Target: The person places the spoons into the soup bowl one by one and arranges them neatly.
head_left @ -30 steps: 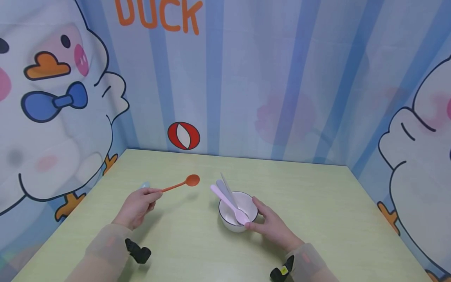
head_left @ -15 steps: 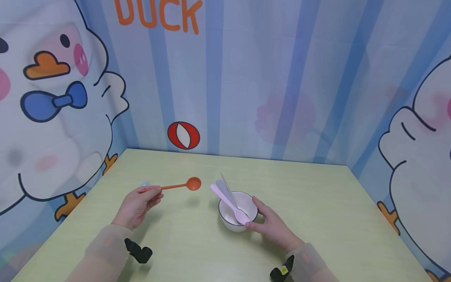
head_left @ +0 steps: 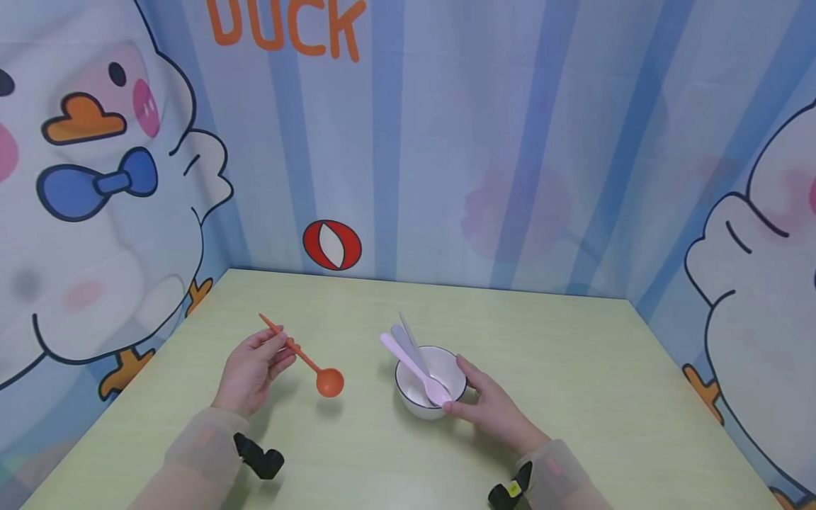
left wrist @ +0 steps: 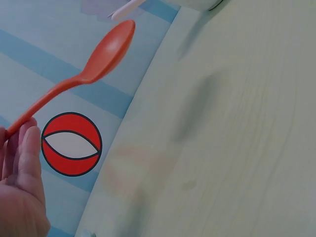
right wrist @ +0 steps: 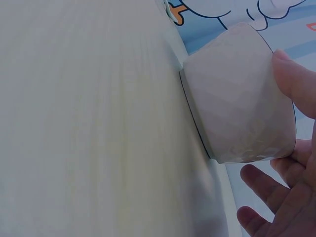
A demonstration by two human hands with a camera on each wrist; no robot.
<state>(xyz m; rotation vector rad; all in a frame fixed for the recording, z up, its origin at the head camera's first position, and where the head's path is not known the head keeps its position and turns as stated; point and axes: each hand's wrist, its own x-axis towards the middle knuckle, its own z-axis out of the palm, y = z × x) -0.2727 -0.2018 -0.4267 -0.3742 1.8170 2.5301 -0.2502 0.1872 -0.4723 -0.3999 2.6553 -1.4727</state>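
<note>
My left hand (head_left: 251,374) pinches an orange spoon (head_left: 329,383) partway along its handle, above the table; the bowl of the spoon points down and to the right. The left wrist view shows the orange spoon (left wrist: 109,52) from the side, over the fingers. A white bowl (head_left: 417,409) with a dark rim stands on the table, and my right hand (head_left: 500,416) grips its right side. Inside lean a pink spoon (head_left: 408,362), a lilac handle (head_left: 401,336) and a thin pale handle (head_left: 405,323). In the right wrist view, thumb and fingers span the bowl (right wrist: 239,98).
The pale yellow-green table (head_left: 561,354) ends at a blue striped backdrop (head_left: 433,142) with duck drawings on both sides. Black wrist cameras sit on the left cuff (head_left: 204,443) and the right cuff (head_left: 561,467).
The orange spoon has swung in my left hand from pointing right to pointing down and right, its handle end now showing above the fingers. My right hand and the bowl stay still.
</note>
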